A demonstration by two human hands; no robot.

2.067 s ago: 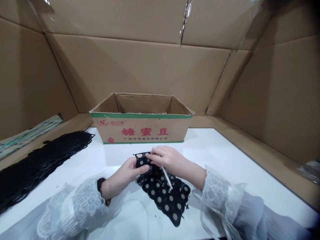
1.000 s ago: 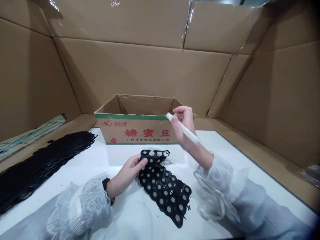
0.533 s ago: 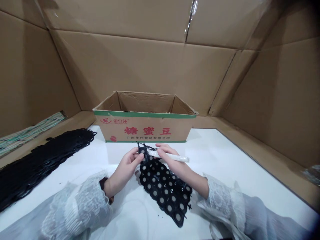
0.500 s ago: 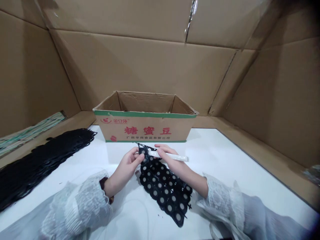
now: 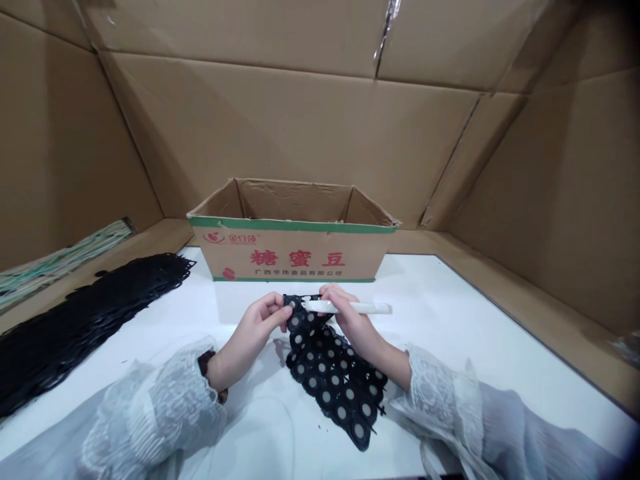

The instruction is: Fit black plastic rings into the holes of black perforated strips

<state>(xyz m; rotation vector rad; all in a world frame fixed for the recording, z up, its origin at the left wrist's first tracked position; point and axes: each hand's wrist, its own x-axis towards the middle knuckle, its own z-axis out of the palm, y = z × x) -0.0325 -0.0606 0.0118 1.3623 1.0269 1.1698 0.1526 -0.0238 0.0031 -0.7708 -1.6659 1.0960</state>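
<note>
A black sheet with rows of pale round spots [image 5: 326,373] lies slantwise on the white table, its upper end lifted. My left hand [image 5: 260,325] pinches the sheet's upper left corner between thumb and fingers. In my right hand [image 5: 354,325] is a white pen-like tool [image 5: 367,307], held almost level with its tip pointing left. That tip rests at or just over the spots near the sheet's top edge; whether it touches I cannot tell. The fingers of my right hand also sit against the sheet's upper right part.
An open cardboard box [image 5: 295,253] with green edging and red print stands behind my hands. A long pile of black sheets [image 5: 95,317] lies at the left, beside a bundle of greenish strips [image 5: 70,255]. Tall cardboard walls [image 5: 290,127] surround the white table [image 5: 465,333].
Both hands and the sheet's upper end have shifted slightly right. The white tool's tip has moved a little right along the top edge, and the tool lies more level.
</note>
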